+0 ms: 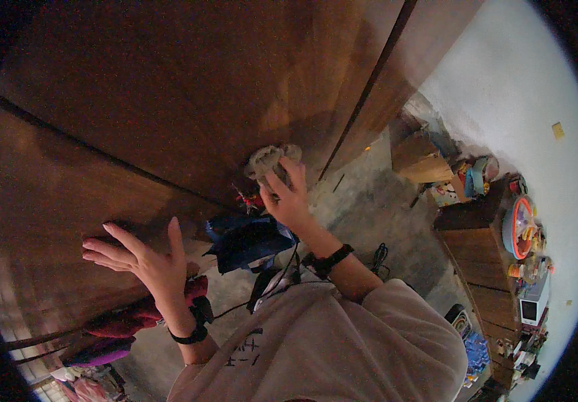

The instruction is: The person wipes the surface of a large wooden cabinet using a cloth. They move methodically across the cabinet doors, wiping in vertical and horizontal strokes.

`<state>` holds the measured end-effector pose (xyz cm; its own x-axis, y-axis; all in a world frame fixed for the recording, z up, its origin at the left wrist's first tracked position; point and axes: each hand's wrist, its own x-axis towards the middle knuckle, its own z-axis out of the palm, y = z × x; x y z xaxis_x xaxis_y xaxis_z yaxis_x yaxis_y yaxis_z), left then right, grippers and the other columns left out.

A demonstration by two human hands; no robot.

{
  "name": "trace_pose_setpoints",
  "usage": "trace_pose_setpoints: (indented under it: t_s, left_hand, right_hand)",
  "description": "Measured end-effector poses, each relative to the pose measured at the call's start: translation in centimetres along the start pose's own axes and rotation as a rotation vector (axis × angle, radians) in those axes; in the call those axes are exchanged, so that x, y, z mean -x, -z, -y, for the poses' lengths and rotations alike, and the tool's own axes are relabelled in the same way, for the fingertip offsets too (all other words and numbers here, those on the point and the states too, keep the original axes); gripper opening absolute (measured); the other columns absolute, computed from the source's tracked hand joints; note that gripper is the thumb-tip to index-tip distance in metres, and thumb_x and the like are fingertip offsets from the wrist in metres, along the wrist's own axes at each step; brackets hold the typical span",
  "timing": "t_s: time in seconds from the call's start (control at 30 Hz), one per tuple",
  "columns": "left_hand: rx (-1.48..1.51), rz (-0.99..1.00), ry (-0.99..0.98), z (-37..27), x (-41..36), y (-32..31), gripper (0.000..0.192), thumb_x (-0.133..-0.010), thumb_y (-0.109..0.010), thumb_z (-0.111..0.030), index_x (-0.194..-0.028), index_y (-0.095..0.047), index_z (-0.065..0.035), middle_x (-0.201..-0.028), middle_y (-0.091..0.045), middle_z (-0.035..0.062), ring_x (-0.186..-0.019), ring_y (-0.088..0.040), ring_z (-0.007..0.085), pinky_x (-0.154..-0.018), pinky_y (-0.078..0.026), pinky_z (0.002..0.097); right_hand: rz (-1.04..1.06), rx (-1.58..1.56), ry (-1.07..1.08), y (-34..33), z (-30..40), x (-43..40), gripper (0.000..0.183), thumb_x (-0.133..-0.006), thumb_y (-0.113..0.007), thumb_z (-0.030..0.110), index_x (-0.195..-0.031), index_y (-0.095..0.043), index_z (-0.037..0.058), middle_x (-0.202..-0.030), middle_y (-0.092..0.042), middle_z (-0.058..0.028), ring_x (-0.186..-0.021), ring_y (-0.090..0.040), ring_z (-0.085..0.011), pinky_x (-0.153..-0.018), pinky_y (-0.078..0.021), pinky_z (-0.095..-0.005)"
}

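My right hand holds a crumpled grey-brown cloth against a dark brown wooden panel, which looks like a wardrobe front. The fingers are bent over the cloth and hide part of it. My left hand is raised to the left, with its fingers spread and nothing in it. It is close to the same wooden surface; whether the fingertips touch it I cannot tell. Dark gaps divide the surface into panels. Both wrists wear black bands.
Below my hands stands a dark blue bag. Red and purple cloths hang at lower left. To the right are a cardboard box, a wooden cabinet, an orange-rimmed basin and a coiled cable on the concrete floor.
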<state>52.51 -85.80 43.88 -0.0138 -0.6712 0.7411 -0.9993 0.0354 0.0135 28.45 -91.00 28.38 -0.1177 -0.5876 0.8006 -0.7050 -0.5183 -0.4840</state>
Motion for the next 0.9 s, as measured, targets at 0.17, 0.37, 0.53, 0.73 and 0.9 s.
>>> trace_pose_setpoints:
  t_s: [0.17,0.37,0.53,0.73,0.9]
  left_hand:
    - [0.004,0.014,0.006,0.1,0.1,0.2,0.112,-0.079,-0.078,-0.049,-0.158,-0.011,-0.0071,-0.16,0.011,0.0315,-0.145,0.012,0.0554,-0.113,-0.002,0.071]
    - [0.021,0.021,0.009,0.0,0.1,0.0,0.111,-0.08,-0.077,-0.05,-0.158,-0.01,-0.0078,-0.159,0.012,0.0329,-0.143,0.014,0.0582,-0.111,-0.002,0.0732]
    - [0.006,-0.008,-0.008,0.0,0.0,-0.1,0.112,-0.078,-0.079,-0.049,-0.158,-0.011,-0.0071,-0.16,0.01,0.0315,-0.146,0.012,0.0546,-0.114,-0.002,0.0696]
    - [-0.01,-0.01,-0.007,0.2,0.1,-0.2,0.112,-0.079,-0.077,-0.052,-0.158,-0.011,-0.008,-0.16,0.01,0.0314,-0.145,0.01,0.055,-0.114,-0.002,0.0697]
    - [0.016,0.035,0.012,0.1,0.2,0.1,0.111,-0.08,-0.076,-0.051,-0.158,-0.011,-0.0073,-0.159,0.011,0.0331,-0.144,0.014,0.0574,-0.112,-0.001,0.0718]
  right_hand:
    - [-0.16,0.04,-0.061,2.0,-2.3,-4.7,0.046,-0.073,-0.074,0.006,-0.118,-0.065,0.0093,-0.134,-0.051,-0.0181,-0.12,-0.049,-0.0405,-0.1,-0.0416,-0.0521]
    - [-0.135,0.06,-0.012,2.9,-1.6,-5.5,0.044,-0.071,-0.073,-0.001,-0.113,-0.066,0.0061,-0.134,-0.049,-0.0189,-0.114,-0.051,-0.0396,-0.094,-0.0448,-0.0464]
    - [-0.054,-0.017,-0.032,0.3,-0.8,-0.4,0.04,-0.072,-0.076,0.004,-0.11,-0.067,0.0077,-0.132,-0.049,-0.0184,-0.113,-0.052,-0.0413,-0.093,-0.0447,-0.0491]
    - [-0.108,-0.012,-0.007,0.4,-2.2,-1.0,0.04,-0.073,-0.075,0.005,-0.111,-0.066,0.0035,-0.13,-0.052,-0.0189,-0.113,-0.053,-0.04,-0.094,-0.0439,-0.0502]
    - [-0.187,0.021,-0.074,2.7,-2.6,-6.2,0.046,-0.074,-0.074,0.006,-0.119,-0.065,0.0068,-0.131,-0.052,-0.0163,-0.113,-0.05,-0.0405,-0.096,-0.0421,-0.0521]
